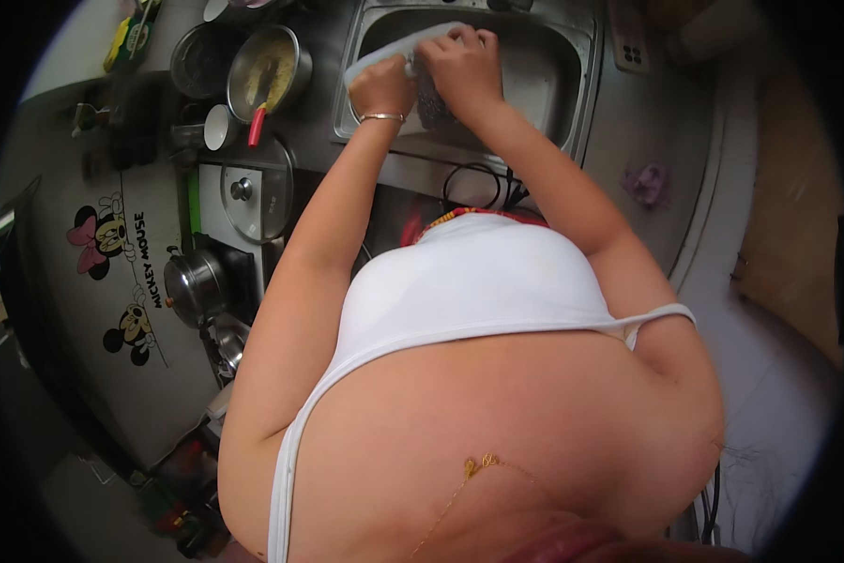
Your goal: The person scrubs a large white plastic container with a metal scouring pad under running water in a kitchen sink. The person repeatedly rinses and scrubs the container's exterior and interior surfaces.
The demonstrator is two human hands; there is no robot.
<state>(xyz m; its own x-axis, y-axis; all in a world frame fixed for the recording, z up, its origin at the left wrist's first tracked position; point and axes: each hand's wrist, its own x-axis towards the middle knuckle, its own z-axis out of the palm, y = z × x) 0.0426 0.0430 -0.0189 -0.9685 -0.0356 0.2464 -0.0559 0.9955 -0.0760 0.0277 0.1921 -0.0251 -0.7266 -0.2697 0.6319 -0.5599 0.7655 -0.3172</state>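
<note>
Both my hands are over the stainless-steel sink (552, 119). My left hand (385, 88), with a bracelet at the wrist, grips the near left part of a whitish translucent piece (401, 49), which looks like a plastic container or lid. Curled over the right end of the same piece are the fingers of my right hand (467, 70). The piece is tilted, and my hands hide much of it. Between my wrists, something dark and wet-looking (432, 105) shows below; what it is cannot be made out.
Left of the sink stand a metal bowl (242, 67) with yellowish food and a red-handled utensil (257, 127), a white cup (220, 127), a glass lid (274, 200) and a metal pot (196, 281). To the right lie a crumpled purple cloth (647, 184) and a phone-like object (629, 42).
</note>
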